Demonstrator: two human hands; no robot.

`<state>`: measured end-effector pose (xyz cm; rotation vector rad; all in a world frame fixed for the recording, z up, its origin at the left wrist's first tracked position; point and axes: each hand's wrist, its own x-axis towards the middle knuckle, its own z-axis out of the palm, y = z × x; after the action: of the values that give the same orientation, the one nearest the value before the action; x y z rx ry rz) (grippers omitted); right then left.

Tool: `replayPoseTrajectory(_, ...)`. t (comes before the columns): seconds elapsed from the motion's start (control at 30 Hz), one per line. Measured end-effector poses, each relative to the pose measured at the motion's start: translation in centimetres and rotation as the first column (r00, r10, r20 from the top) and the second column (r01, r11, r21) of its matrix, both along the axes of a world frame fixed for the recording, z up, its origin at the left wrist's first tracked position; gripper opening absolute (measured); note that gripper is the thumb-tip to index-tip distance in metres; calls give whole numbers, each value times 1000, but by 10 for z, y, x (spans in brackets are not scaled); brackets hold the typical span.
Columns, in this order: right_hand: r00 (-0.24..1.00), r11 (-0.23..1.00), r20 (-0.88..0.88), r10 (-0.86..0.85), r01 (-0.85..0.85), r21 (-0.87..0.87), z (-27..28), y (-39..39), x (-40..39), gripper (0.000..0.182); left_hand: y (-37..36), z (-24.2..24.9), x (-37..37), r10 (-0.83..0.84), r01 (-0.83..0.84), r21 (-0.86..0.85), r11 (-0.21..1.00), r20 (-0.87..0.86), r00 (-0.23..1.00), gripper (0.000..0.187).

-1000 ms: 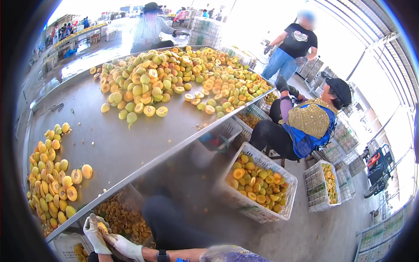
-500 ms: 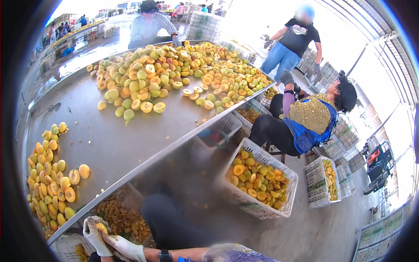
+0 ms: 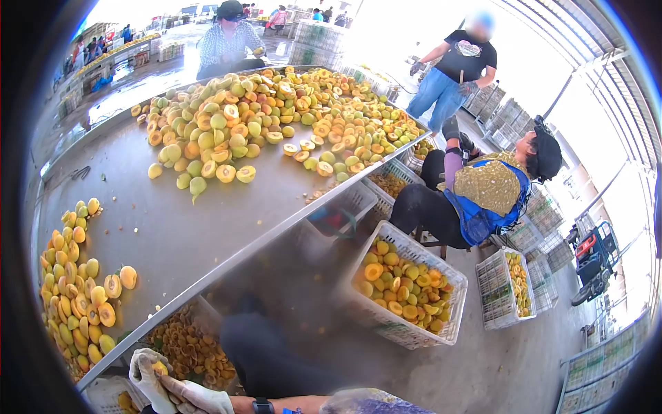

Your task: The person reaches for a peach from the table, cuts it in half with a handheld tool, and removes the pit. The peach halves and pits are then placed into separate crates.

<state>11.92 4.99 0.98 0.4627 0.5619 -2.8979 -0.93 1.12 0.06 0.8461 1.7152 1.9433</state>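
Observation:
My left hand (image 3: 147, 379), in a pale work glove, is closed around a yellow peach half (image 3: 160, 368) at the bottom left. Against it sits my gloved right hand (image 3: 200, 396), fingers curled together at the fruit; whatever they may hold is hidden. A dark watch (image 3: 263, 406) is on my right wrist. Beside my hands, below the table edge, a crate holds yellow-brown fruit scraps (image 3: 193, 348). A smaller pile of halved peaches (image 3: 76, 290) lies on the metal table (image 3: 186, 234) just beyond my left hand.
A large peach heap (image 3: 227, 124) covers the table's far part. White crates of peaches (image 3: 410, 286) stand on the floor to the right. A seated person (image 3: 483, 186) is beside the table, another person (image 3: 231, 41) sits across it, and a third (image 3: 462, 69) stands behind.
The view has shifted slightly. Both hands stay together at the peach half. The standing person's lower arm has bent upward, and the person across the table has raised a hand.

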Motion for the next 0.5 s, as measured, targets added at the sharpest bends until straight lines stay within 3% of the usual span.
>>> replayPoseTrajectory(0.1, 983, 950, -7, -185, 181, 256, -35, -24, -31, 55, -2, -1, -2, -36, 37, -21, 999, 14, 999, 38)
replayPoseTrajectory(0.23, 995, 977, 24, -99, 92, 192, -27, -17, -21, 52, -3, -18, -12, -99, 103, -96, 990, 39, 994, 39)
replayPoseTrajectory(0.33, 999, 990, 44, -29, 23, 140, -9, -6, -9, 51, -3, -10, -9, -8, 13, -78, 997, 64, 998, 41)
replayPoseTrajectory(0.47, 1000, 999, -22, 7, -8, -36, 0, -2, -4, 51, -1, 7, -3, -58, 60, -3, 998, 199, 978, 45)
replayPoseTrajectory(0.5, 1000, 998, -16, -8, 9, 58, -4, -6, -8, 52, -2, 9, -3, -62, 64, -11, 998, 146, 987, 46)
